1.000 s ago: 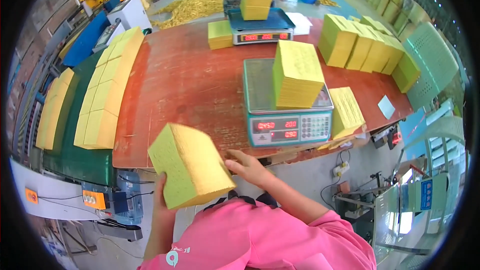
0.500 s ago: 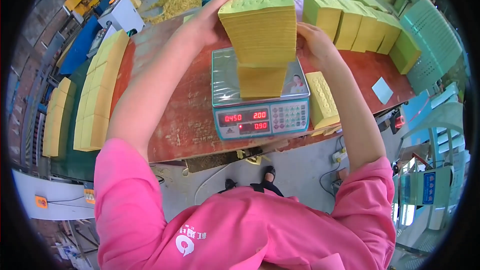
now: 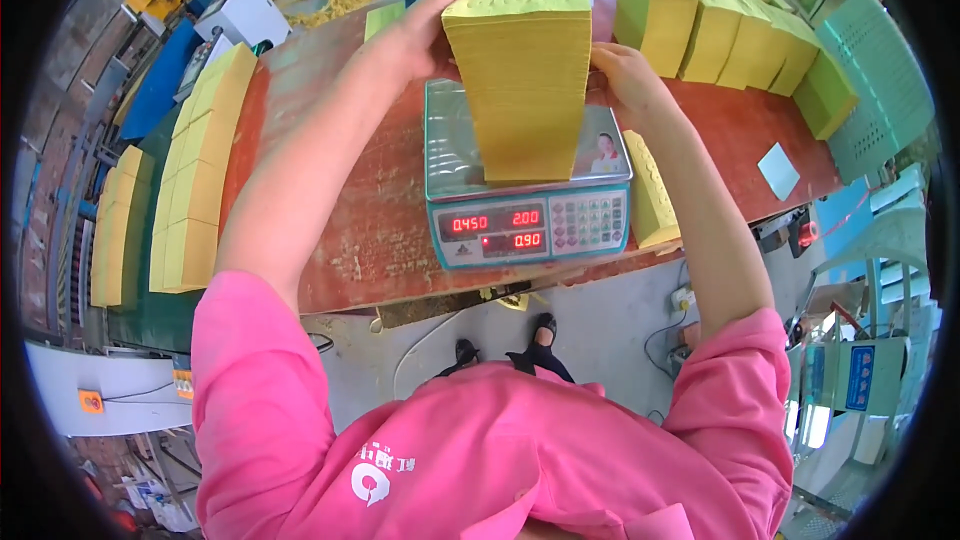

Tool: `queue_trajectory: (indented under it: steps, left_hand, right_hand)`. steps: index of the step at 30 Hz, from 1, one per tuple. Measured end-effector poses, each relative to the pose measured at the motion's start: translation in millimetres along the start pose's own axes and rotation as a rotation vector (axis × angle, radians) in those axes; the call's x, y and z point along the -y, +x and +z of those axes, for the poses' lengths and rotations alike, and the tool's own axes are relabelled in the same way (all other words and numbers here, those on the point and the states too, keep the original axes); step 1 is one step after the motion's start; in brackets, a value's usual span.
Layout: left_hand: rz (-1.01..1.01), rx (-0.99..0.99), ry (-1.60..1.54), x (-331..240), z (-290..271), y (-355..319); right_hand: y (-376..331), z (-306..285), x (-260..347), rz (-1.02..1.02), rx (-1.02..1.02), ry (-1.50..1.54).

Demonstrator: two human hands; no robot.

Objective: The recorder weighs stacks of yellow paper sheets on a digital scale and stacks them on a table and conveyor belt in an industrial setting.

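Note:
A tall stack of yellow paper sheets [image 3: 525, 85] with rows of punched marks on top stands on the steel plate of a digital scale [image 3: 452, 145]. My left hand [image 3: 420, 35] grips the stack's left side, its thumb on the top edge. My right hand [image 3: 622, 75] is closed at the right side, fingertips against the paper and partly hidden behind it. Red digits glow on the scale's front panel, beside its keypad. Close to the scale's right side lies another yellow paper block [image 3: 652, 195], partly covered by my right forearm.
The scale stands on a worn red table [image 3: 350, 230]. Several yellow blocks [image 3: 658, 20] line its far right, near a pale green plastic chair [image 3: 880, 80]. A long row of yellow blocks [image 3: 200, 160] stands left. A small light-blue paper [image 3: 778, 172] lies right.
The upper part of the stack has come down level with the lower part, so the step between them is gone. Both hands still hold it. My view has shifted slightly.

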State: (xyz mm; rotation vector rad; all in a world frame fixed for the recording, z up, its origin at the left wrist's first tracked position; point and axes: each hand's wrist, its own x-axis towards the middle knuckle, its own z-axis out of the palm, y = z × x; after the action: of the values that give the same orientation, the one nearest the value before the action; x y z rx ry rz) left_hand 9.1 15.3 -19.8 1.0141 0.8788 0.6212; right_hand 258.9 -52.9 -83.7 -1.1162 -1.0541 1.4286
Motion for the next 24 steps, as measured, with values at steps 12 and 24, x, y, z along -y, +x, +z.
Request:
queue_trajectory:
  steps: [12,24]
  left_hand:
    - [0.119,0.001,0.100,20.6,0.1,-1.8]
    - [0.526,-0.190,-0.460,126.6,29.2,61.8]
  right_hand:
    - [-7.3,-6.7,-12.7,-0.081,-0.072,-0.323]
    - [52.4,17.2,-45.3,-0.132,-0.089,0.287]
